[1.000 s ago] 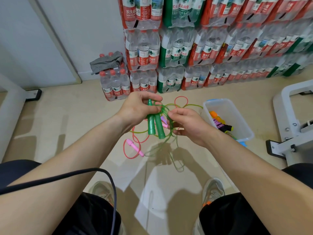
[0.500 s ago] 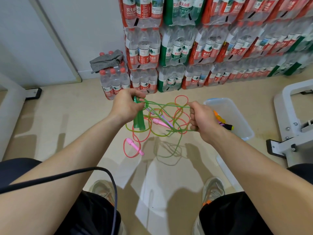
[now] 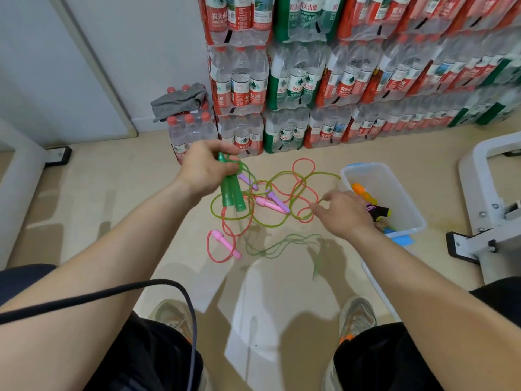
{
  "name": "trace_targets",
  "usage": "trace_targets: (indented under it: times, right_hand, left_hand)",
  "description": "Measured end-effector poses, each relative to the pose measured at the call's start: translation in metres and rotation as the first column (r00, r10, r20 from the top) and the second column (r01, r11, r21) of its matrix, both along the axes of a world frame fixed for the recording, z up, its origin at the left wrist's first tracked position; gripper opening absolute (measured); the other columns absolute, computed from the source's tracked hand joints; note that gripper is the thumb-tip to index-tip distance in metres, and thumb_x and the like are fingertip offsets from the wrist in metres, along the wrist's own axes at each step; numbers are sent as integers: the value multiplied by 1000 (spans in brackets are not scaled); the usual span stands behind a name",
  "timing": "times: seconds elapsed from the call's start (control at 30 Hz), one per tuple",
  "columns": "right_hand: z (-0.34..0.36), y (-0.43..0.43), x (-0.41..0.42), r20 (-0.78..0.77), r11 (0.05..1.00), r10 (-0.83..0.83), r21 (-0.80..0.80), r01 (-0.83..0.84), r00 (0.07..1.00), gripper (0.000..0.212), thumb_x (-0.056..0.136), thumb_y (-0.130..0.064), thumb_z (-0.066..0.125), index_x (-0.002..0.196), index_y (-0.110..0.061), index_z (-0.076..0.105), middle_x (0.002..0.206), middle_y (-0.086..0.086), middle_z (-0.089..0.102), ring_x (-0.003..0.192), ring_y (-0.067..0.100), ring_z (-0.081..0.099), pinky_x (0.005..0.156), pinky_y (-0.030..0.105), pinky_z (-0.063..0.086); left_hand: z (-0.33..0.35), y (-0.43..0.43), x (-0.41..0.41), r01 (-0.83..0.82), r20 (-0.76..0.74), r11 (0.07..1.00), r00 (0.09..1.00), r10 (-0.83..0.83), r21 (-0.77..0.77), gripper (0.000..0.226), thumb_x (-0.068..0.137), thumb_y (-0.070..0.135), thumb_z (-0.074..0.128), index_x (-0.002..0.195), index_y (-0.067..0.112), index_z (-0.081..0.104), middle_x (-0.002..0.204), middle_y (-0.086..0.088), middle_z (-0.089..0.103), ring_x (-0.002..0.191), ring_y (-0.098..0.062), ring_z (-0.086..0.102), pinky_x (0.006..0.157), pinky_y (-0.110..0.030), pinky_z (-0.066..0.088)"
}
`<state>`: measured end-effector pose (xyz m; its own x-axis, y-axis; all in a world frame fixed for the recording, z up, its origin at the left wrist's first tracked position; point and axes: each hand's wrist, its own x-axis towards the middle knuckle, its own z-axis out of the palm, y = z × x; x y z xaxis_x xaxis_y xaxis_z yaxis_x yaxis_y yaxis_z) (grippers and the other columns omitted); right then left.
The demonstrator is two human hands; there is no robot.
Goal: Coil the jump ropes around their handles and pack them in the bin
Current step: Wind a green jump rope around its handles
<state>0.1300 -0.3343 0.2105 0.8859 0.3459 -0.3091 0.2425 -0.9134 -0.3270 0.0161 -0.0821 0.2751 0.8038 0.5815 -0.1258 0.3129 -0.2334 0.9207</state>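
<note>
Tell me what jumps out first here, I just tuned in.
A wall of bottled-water packs fills the back. At centre, the left hand grips two green handles above tangled green and pink ropes on the floor; the right hand pinches a green strand beside the clear bin.

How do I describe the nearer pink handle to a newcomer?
From the wall of water bottle packs, come down the floor. Below the green handles in the left hand lies the pink handle, alone inside a pink loop; the other pink handle sits in the tangle beside a purple handle.
</note>
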Motion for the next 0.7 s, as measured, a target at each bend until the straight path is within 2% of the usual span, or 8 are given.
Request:
trace_targets:
  times: [0.07, 0.13, 0.27, 0.37, 0.4, 0.43, 0.57, 0.7]
  right_hand:
    - [7, 14, -5, -6, 966, 71, 250, -67, 997, 43, 94, -36, 57, 135, -23, 59, 131, 8, 57, 123, 29, 52, 104, 43, 44]
    - [22, 26, -12, -27, 871, 108, 484, -82, 994, 45, 91, -21, 59, 136, -26, 58, 129, -2, 58, 118, 19, 54, 103, 37, 44]
    - [43, 42, -26, -218, 701, 234, 713, -10, 948, 42, 88, -26, 66, 129, -29, 61, 111, -9, 70, 107, 6, 63, 99, 29, 47]
    - [49, 45, -33, -386, 625, 338, 774, 102, 858, 15, 100, -15, 60, 113, -9, 62, 71, -1, 65, 62, 11, 62, 67, 26, 52]
    - [50, 46, -35, -389, 623, 341, 775, 105, 856, 8, 102, -16, 57, 101, -11, 63, 61, -7, 58, 51, 9, 54, 60, 28, 49]
    - [52, 45, -37, -372, 637, 324, 766, 90, 870, 15, 103, -19, 56, 90, -16, 63, 55, -13, 51, 46, 5, 47, 56, 28, 44]
    - [57, 46, -33, -399, 616, 248, 768, 174, 883, 33, 103, -30, 55, 72, -22, 62, 55, -6, 32, 45, 8, 30, 48, 26, 28]
    - [59, 42, -33, -481, 661, 268, 722, 203, 835, 28, 103, -30, 51, 83, -14, 63, 60, -2, 26, 49, 12, 20, 47, 24, 18]
  left_hand:
    - [6, -14, 1, 91, 31, 996, 995, -90, -27, 28, 84, -7, 73, 105, 11, 71, 101, -7, 72, 96, -19, 71, 90, -28, 58]
    - [9, -26, 1, 165, 46, 986, 985, -164, -25, 28, 84, -7, 73, 105, 11, 71, 101, -8, 73, 94, -17, 71, 88, -26, 58]
    - [10, -42, -2, 251, 75, 965, 967, -245, -78, 30, 84, -10, 71, 110, 3, 70, 96, -9, 71, 86, -11, 68, 84, -23, 59]
    - [10, -45, -2, 271, 103, 953, 961, -258, -136, 29, 84, -10, 71, 108, 6, 70, 94, -7, 72, 85, -10, 69, 83, -27, 60]
    - [10, -45, -3, 270, 112, 948, 961, -254, -170, 29, 84, -11, 70, 106, 8, 70, 92, -6, 72, 85, -11, 70, 84, -29, 60]
    - [10, -45, -3, 265, 121, 942, 962, -244, -207, 29, 84, -11, 70, 105, 9, 70, 92, -6, 72, 86, -13, 70, 86, -33, 60]
    - [11, -47, -2, 260, 161, 917, 962, -220, -302, 29, 85, -10, 70, 105, 10, 70, 99, -12, 73, 94, -28, 72, 92, -47, 58]
    - [10, -52, -4, 244, 208, 885, 963, -172, -397, 32, 86, -14, 65, 113, 4, 67, 100, -14, 69, 95, -32, 71, 86, -38, 60]
